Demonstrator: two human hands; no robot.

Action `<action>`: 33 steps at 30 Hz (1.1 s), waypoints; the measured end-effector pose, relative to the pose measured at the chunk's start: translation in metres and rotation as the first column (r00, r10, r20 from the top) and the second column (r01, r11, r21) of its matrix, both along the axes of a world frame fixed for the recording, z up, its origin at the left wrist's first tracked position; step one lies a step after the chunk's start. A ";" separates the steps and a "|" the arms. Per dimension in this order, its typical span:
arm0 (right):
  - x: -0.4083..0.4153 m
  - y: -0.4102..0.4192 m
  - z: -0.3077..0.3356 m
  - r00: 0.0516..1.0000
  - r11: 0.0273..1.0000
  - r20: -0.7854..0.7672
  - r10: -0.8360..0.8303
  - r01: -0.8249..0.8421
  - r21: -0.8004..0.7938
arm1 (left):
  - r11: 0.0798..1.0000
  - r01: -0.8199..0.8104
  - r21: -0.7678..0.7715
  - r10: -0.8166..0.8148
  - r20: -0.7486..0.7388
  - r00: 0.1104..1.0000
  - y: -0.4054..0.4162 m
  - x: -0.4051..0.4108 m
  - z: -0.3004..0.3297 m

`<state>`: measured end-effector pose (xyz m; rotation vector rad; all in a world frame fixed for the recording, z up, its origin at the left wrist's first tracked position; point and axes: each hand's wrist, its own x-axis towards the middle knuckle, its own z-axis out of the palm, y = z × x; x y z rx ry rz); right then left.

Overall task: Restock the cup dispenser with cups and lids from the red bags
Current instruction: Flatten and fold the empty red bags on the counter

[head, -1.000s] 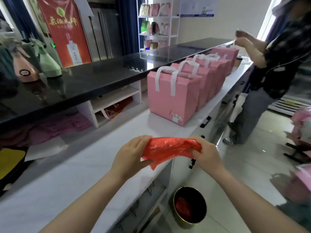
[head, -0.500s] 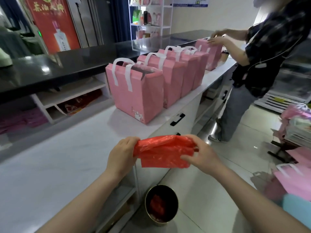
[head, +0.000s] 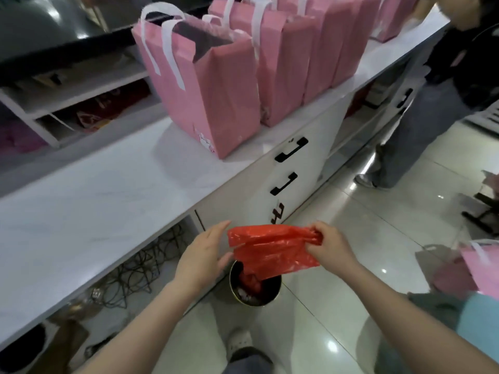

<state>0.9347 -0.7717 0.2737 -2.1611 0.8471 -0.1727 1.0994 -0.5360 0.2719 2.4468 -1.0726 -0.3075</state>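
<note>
1. White counter (head: 89,201) along the left, above glossy floor tiles; row of pink gift bags (head: 205,85) standing on it; second person (head: 442,85) at the far end.
2. Round bin (head: 255,288) on the floor just beside the counter base, red plastic already lying inside.
3. Empty-looking red bag (head: 272,252), flattened and creased, held in the air directly over the bin.
4. Right hand (head: 330,245) pinching the bag's bunched top corner, fingers curled round the plastic.
5. Left hand (head: 202,255) with fingers straight and relaxed, thumb touching the bag's left edge, not gripping.
6. Judged stage: bag apparently emptied and about to be discarded, so at least part of the unpacking looks done.
7. Unknown remainder: no cups, lids or dispenser in sight, so loading progress cannot be told.
</note>
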 end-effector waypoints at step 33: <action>0.072 -0.068 -0.278 0.590 0.608 -0.364 0.721 -0.790 -0.077 | 0.563 -0.807 0.178 0.690 -0.639 0.340 -0.077 -0.093 -0.205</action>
